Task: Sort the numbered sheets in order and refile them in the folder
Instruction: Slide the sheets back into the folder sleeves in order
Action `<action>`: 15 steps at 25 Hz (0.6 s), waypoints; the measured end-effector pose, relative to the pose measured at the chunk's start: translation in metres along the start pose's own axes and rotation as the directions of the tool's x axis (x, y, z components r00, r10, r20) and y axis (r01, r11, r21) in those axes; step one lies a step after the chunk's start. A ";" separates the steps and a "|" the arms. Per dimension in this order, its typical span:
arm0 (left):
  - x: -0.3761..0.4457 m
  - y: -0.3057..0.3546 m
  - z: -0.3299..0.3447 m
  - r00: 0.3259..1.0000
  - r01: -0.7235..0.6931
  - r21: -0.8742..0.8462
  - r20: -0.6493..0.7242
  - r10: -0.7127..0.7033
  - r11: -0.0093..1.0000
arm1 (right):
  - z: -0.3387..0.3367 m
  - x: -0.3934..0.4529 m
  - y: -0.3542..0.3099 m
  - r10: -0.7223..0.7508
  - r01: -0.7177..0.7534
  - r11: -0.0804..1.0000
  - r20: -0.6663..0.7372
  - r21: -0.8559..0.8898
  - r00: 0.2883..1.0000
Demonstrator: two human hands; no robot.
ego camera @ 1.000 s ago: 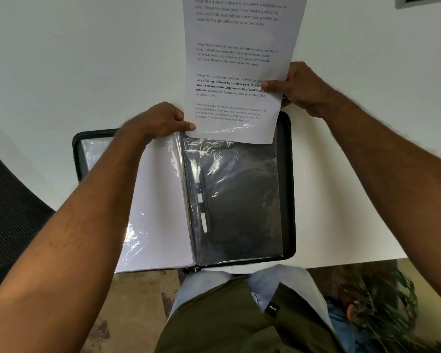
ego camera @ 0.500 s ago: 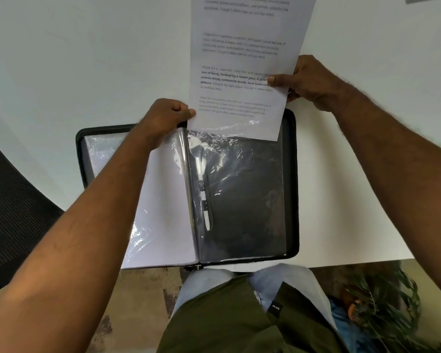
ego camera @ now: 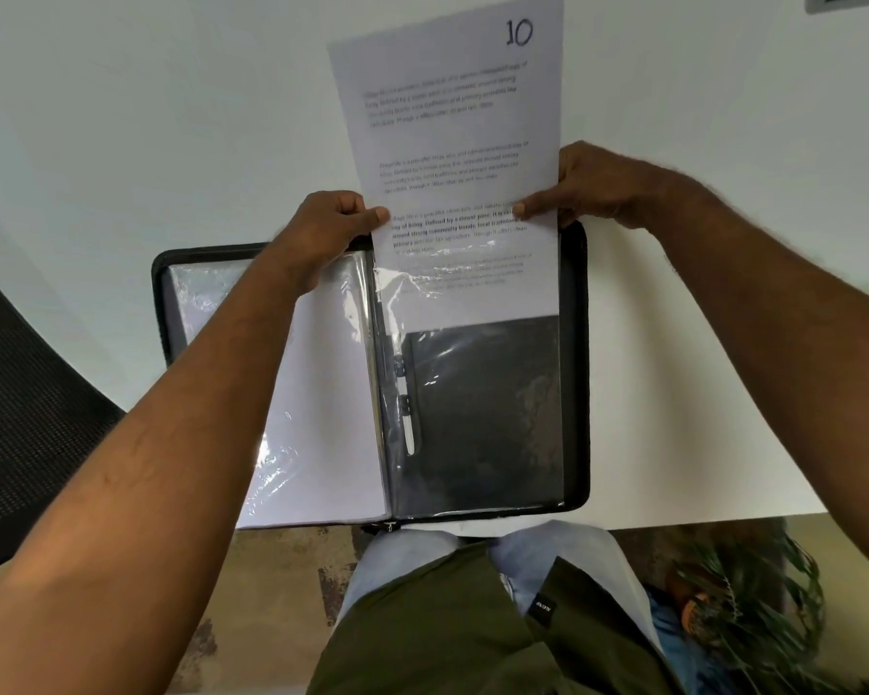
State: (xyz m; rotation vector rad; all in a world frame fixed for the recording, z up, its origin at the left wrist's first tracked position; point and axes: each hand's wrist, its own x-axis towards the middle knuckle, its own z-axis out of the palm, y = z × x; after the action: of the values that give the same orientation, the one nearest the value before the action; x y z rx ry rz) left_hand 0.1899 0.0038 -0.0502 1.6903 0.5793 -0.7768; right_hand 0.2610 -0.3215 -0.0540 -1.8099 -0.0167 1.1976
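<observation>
A black zip folder [ego camera: 575, 353] lies open on the white table, near its front edge. A printed sheet marked 10 [ego camera: 452, 143] stands partly inside the clear sleeve [ego camera: 482, 408] on the folder's right side, its lower edge about a third of the way down. My left hand [ego camera: 329, 228] pinches the sheet's left edge at the sleeve's mouth. My right hand [ego camera: 588, 188] pinches its right edge, thumb on the print. The left side holds sleeves with white sheets [ego camera: 322, 418] in them.
The white table [ego camera: 146, 143] stretches away beyond the folder. A black mesh chair [ego camera: 26, 413] stands at the left. A potted plant [ego camera: 738, 604] sits on the floor at lower right. My lap is right below the table edge.
The sheet has slid down into the right sleeve, and its number 10 has come into view. Both hands came down with it, the left now pinching the sheet's edge.
</observation>
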 end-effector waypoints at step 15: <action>-0.004 0.000 0.001 1.000 -0.004 0.047 -0.011 0.005 0.999 | -0.001 -0.004 -0.010 0.064 -0.066 0.953 -0.015 -0.296 0.998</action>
State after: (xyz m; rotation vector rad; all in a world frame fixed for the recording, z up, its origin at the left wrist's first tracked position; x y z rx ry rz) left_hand 0.1871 0.0032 -0.0477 1.7396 0.5688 -0.7833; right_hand 0.2644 -0.3185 -0.0446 -2.0883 -0.1417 1.2903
